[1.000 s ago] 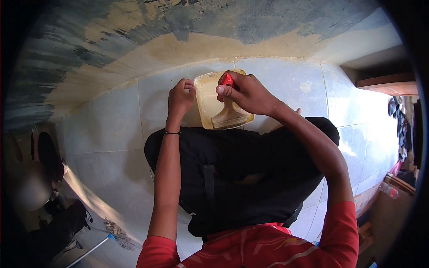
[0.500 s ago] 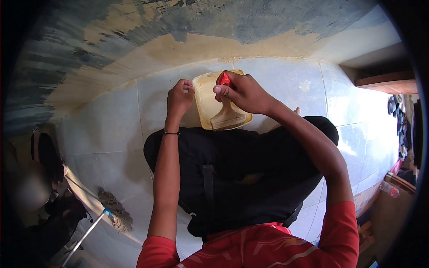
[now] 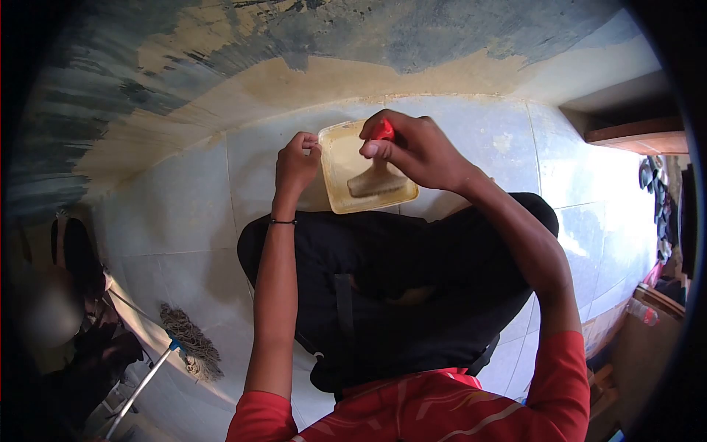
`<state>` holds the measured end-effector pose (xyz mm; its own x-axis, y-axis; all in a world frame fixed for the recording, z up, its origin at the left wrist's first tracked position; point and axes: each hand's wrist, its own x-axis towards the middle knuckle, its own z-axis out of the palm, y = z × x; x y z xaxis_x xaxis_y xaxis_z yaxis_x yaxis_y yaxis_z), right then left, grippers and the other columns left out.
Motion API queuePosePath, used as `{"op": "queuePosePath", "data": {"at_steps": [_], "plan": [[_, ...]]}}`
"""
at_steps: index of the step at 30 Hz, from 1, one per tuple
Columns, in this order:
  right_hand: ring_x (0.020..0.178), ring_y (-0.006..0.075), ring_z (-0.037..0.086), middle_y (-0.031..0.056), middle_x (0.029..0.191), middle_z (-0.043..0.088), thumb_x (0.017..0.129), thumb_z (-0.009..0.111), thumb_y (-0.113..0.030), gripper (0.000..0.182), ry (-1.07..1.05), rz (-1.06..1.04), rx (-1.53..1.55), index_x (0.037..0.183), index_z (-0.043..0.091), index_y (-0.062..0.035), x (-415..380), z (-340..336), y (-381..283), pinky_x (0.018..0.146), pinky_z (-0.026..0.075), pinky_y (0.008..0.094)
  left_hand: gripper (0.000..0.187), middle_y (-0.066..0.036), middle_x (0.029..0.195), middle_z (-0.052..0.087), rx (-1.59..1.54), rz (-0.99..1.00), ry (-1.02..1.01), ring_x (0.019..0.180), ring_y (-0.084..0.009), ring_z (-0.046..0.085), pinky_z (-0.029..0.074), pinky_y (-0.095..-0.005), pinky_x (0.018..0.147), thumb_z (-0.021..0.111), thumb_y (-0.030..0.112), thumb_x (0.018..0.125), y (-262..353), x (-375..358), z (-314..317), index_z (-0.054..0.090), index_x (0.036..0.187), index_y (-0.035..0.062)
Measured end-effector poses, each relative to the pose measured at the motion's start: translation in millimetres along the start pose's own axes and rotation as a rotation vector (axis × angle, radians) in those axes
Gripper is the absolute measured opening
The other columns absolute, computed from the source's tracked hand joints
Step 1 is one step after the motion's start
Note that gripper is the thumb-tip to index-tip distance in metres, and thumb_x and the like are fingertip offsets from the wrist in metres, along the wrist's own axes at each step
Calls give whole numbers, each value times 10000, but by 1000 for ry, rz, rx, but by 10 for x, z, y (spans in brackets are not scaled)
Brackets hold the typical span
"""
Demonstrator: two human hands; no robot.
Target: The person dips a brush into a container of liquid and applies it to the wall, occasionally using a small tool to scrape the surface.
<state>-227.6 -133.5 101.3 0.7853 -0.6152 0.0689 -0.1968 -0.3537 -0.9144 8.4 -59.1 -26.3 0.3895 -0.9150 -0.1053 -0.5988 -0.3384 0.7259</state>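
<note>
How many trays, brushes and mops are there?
Shallow yellowish plastic tray, edge pinched by the left hand: 1
Red-handled paintbrush, held by the right hand, bristles in the tray: 1
Stringy grey mop on the tiled floor: 1
Total: 3

I count one tray (image 3: 335, 180), one brush (image 3: 377, 179) inside that tray, and one mop (image 3: 188, 346) well below-left of it.

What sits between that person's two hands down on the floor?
In the head view, the tray lies between them: the left hand pinches its edge, and the right hand holds a brush in it.
</note>
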Motion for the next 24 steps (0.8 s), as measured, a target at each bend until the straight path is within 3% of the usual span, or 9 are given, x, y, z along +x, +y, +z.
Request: {"op": "queuePosePath", "data": {"at_steps": [3,6,12,24], "plan": [[669,236,636,132,756,641,906,601,-398,391,70,-86,-29,1004,589,-20,-14,-83,-41,624,476,340,237,-122,922,687,-2,-5,2,733,-171,670,534,-298,669,618,165,845,-12,9,10,619,1024,11],[819,310,683,136,856,675,898,620,-319,322,207,-176,-23,1020,576,-24,-3,-76,0,675,515,382,229,-123,925,687,4,-18,-6,742,-175,672,536,-302,675,616,155,849,6,10,3,617,1025,10],[785,346,658,143,859,668,890,630,-289,285,223,-256,-142,1016,574,-39,78,-25,121,662,510,379,216,-128,921,684,33,23,3,740,-182,674,539,-308,682,607,147,864,24,1,-7,612,1025,2],[742,315,657,114,852,668,851,666,-222,243,190,-335,-285,1000,590,-46,111,57,292,630,516,377,216,-131,899,684,21,20,-10,705,-183,670,530,-301,662,593,149,874,53,-25,-20,613,1033,4]]}}
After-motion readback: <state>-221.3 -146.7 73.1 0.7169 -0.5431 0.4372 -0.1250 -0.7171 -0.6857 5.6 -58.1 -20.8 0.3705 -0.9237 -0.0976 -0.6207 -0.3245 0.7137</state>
